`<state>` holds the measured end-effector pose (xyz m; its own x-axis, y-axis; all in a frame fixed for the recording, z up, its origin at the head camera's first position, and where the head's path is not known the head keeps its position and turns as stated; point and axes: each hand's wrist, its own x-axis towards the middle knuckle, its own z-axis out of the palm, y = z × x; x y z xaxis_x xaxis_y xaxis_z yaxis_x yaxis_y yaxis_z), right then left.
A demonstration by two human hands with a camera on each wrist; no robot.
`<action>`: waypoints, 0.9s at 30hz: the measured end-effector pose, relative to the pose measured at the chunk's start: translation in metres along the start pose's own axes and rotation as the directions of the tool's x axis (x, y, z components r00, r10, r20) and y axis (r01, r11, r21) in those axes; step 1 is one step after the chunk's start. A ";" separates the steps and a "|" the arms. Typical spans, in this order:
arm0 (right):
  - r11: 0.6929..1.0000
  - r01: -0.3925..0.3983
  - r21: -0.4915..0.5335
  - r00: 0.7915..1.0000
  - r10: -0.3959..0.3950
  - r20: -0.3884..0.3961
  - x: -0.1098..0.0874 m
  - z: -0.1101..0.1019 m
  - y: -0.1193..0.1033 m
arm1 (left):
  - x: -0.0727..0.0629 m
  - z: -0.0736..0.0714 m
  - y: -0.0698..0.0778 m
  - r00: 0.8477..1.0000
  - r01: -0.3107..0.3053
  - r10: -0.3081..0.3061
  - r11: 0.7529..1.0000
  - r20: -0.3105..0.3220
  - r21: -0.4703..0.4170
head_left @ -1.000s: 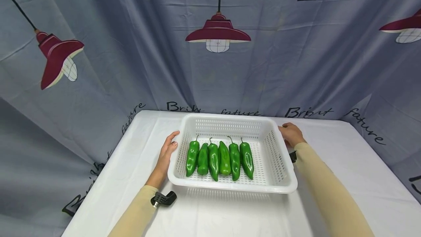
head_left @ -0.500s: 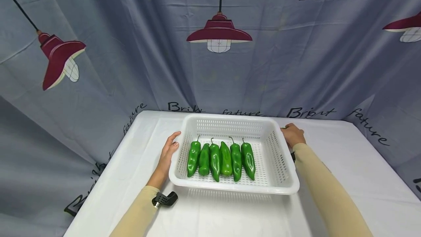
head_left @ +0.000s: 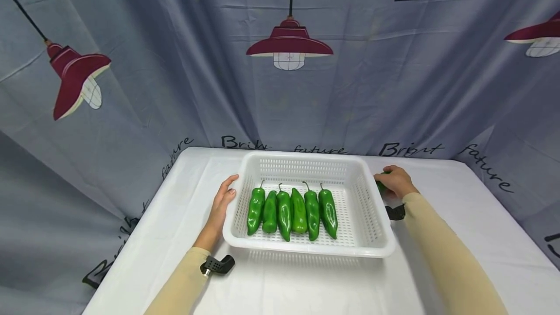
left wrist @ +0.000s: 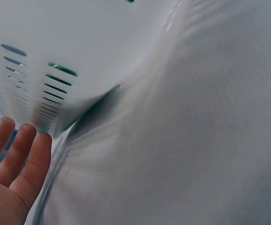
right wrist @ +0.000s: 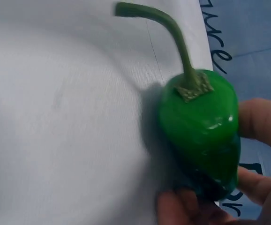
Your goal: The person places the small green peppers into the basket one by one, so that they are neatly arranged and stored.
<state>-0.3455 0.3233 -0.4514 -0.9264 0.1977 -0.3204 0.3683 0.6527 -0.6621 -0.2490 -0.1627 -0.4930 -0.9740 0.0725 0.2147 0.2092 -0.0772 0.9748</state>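
Note:
Several green chili peppers point(head_left: 299, 210) lie side by side in a white perforated plastic basket point(head_left: 306, 252). My left hand point(head_left: 222, 203) is at the basket's left wall, its fingers extended; in the left wrist view the fingers point(left wrist: 34, 159) are beside the slotted side, and contact is hard to tell. Beyond the basket's right rim, my right hand point(head_left: 397, 181) grips another green chili pepper point(right wrist: 201, 122) between thumb and fingers. That pepper's curved stem points away from the hand in the right wrist view. In the head view the basket rim and hand partly hide it.
A white cloth covers the table point(head_left: 315, 290) under the basket. Behind the table hangs a grey-blue curtain point(head_left: 372, 86) printed with lamps and lettering. The basket's right part, beside the row of peppers, shows its bare floor point(head_left: 354, 218).
My right hand has shifted slightly right, away from the basket rim, and the green chili pepper in it now shows. My left hand, the basket and its peppers stay in place.

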 end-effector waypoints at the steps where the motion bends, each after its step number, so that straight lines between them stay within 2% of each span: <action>1: 1.000 0.009 -0.009 1.000 -0.009 0.015 -0.001 0.000 0.001 | 0.000 0.000 0.000 1.000 0.002 -0.002 1.000 -0.001 0.001; 6: 0.999 0.032 -0.007 0.996 -0.032 0.080 -0.006 0.000 0.007 | -0.001 -0.002 -0.002 1.000 0.008 -0.008 1.000 -0.006 0.000; 13: 0.993 0.117 0.018 0.977 -0.118 0.176 -0.019 0.001 0.017 | -0.001 -0.004 -0.004 1.000 0.020 -0.020 1.000 -0.001 -0.006; 21: 0.984 0.153 0.094 0.965 -0.169 0.201 -0.038 0.003 0.026 | 0.000 -0.001 -0.002 1.000 0.003 -0.003 1.000 -0.008 0.009; 27: 0.981 0.151 0.122 0.966 -0.173 0.191 -0.048 0.006 0.031 | 0.000 0.000 -0.001 1.000 0.005 -0.005 1.000 -0.020 0.002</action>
<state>-0.2894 0.3293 -0.4607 -0.9437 -0.0617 -0.3250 0.2308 0.5809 -0.7805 -0.2490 -0.1626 -0.4944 -0.9765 0.0528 0.2090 0.2048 -0.0750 0.9759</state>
